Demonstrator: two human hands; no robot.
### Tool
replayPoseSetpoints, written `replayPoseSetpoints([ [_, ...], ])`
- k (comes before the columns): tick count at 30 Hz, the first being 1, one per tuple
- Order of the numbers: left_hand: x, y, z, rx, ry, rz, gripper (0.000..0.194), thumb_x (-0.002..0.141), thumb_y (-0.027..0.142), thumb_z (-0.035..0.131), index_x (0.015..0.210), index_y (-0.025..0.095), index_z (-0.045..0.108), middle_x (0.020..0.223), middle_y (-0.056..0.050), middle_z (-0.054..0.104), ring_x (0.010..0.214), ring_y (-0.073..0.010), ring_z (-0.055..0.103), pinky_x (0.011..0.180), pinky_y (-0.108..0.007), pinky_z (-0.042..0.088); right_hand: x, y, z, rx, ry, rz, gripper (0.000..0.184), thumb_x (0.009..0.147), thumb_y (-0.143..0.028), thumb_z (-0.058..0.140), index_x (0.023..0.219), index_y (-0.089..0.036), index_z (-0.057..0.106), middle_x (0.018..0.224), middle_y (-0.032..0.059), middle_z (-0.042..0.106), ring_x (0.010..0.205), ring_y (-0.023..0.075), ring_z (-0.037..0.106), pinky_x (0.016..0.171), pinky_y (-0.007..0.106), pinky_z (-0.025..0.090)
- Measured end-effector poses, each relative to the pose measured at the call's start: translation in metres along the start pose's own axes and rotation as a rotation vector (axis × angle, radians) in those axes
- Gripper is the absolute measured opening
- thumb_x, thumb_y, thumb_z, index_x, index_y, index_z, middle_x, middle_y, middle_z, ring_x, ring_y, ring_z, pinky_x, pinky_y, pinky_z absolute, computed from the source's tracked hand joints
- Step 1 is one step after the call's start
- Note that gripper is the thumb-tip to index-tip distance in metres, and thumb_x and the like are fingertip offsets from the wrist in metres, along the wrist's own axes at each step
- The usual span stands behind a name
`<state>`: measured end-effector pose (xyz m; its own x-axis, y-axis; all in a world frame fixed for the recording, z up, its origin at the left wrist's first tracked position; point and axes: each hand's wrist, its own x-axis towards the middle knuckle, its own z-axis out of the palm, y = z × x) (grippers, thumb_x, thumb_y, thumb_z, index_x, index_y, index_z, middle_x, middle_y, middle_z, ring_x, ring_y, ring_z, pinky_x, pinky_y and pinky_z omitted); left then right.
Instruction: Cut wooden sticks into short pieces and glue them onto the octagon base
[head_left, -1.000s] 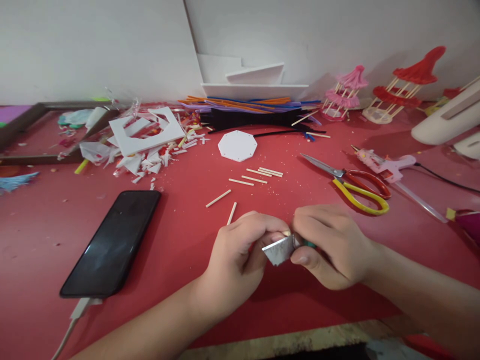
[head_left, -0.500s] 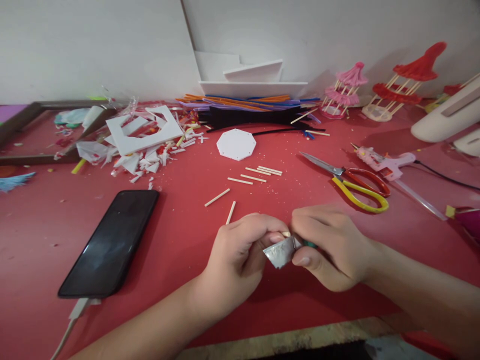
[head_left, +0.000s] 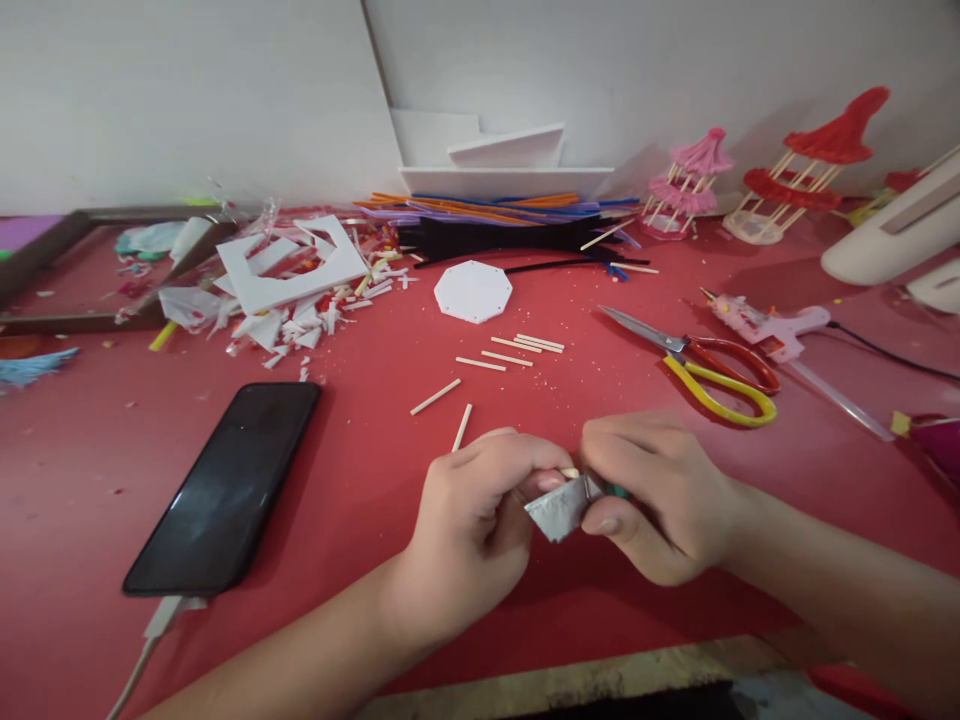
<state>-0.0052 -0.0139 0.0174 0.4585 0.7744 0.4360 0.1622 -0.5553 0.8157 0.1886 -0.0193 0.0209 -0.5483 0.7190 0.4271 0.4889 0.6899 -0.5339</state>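
Any lettering on the glue gun [head_left: 772, 322] or blade [head_left: 558, 513] is too small for me to read from here. Pose: my L hand [head_left: 466, 515] is curled, forearm in from btm left; its fingertips pinch a pale stick [head_left: 571, 473], only the tip showing. My R hand [head_left: 664, 500] is wrapped round a green handle [head_left: 616, 490], knuckles up, thumb tip close by the blade; forearm in from the right. Blade slants down-left btwn the hands, right by the stick's tip; can't tell if they touch.

Both hands are over the red table [head_left: 360, 500], nr its front edge. Loose sticks [head_left: 507, 358] lie ahead of L hand, w/ a white octagon [head_left: 474, 292] flat past them. Scissors [head_left: 676, 345] lie beyond R hand, tips away to the left, glue gun to their right. Black phone [head_left: 225, 490], screen dark, is well left of L hand, cable [head_left: 139, 665] at its nr end.
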Motion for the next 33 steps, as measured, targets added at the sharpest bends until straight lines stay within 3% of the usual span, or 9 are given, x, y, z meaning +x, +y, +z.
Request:
replayPoseSetpoints([
  [11,-0.003,-0.003,0.001,0.003,0.041,0.007,0.024,0.08,-0.005,0.047,0.087,0.014,0.06,0.073,-0.001,0.066,0.063,-0.0071,0.06,0.056,-0.014,0.045,0.001,0.004,0.0,-0.07,-0.016,-0.006,0.036,0.097,-0.045,0.036,0.07,-0.021,0.036,0.061,-0.0034,0.04,0.053,0.0102,0.032,0.05,0.026,0.023],
  [17,-0.004,0.004,-0.001,-0.075,-0.02,0.075,0.025,0.081,-0.006,0.045,0.079,0.015,0.059,0.068,-0.001,0.066,0.065,-0.0095,0.058,0.065,-0.019,0.049,0.003,0.02,-0.012,-0.181,0.165,0.172,0.028,0.096,-0.033,0.044,0.071,-0.02,0.042,0.054,-0.0063,0.036,0.047,0.0078,0.034,0.048,0.023,0.025],
  [20,-0.002,0.003,0.0,-0.063,0.026,0.038,0.024,0.084,-0.004,0.046,0.079,0.016,0.059,0.067,0.0,0.065,0.063,-0.0088,0.057,0.065,-0.019,0.048,0.004,0.016,-0.009,-0.096,0.172,0.114,0.025,0.096,-0.031,0.044,0.073,-0.02,0.043,0.058,-0.0058,0.038,0.05,0.0075,0.034,0.049,0.022,0.027],
  [27,-0.003,-0.006,0.003,-0.031,0.06,-0.01,0.027,0.08,-0.006,0.046,0.082,0.017,0.059,0.073,0.0,0.063,0.065,-0.0081,0.057,0.062,-0.017,0.046,0.005,-0.003,0.002,-0.046,0.04,0.027,0.033,0.097,-0.04,0.039,0.071,-0.021,0.036,0.062,-0.0041,0.038,0.054,0.0092,0.031,0.051,0.025,0.025],
  [33,-0.003,-0.006,0.004,-0.044,0.06,-0.052,0.033,0.075,-0.01,0.043,0.083,0.018,0.058,0.076,0.002,0.063,0.066,-0.0066,0.058,0.064,-0.016,0.046,0.003,-0.003,0.004,-0.069,0.009,0.036,0.037,0.098,-0.047,0.037,0.071,-0.021,0.033,0.063,-0.0046,0.036,0.055,0.0096,0.028,0.051,0.026,0.021],
])
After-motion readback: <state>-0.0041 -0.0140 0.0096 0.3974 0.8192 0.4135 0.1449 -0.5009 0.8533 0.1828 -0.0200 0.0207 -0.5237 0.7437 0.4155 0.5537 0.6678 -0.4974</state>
